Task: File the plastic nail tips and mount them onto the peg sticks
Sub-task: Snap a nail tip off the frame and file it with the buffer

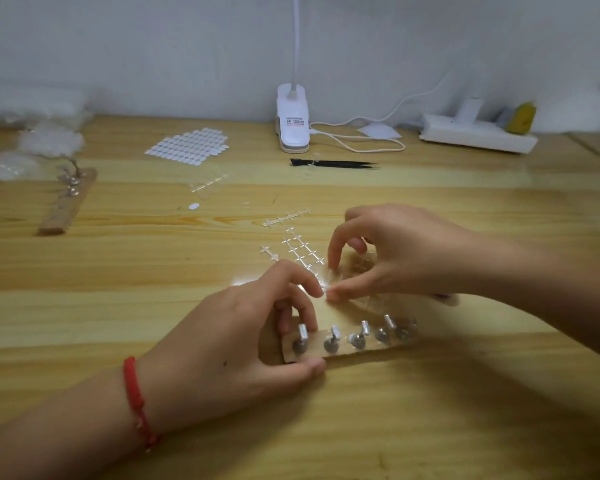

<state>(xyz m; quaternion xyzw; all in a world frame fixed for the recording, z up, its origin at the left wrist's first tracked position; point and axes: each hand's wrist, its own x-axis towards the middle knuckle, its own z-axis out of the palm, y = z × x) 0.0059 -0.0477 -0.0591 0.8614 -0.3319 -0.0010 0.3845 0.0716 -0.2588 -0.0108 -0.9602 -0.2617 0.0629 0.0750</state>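
Head view. Near bench edge: left hand point(243, 337) grips the left end of the peg strip point(315, 345) between thumb and fingers, index reaching forward. Just behind it, right hand point(406, 258) pinches a small clear nail tip point(327, 289). Five pegs look mostly bare; the rightmost is unclear. Judgement: mounting barely begun. Stripped sprues point(302, 251) lie mid-bench.
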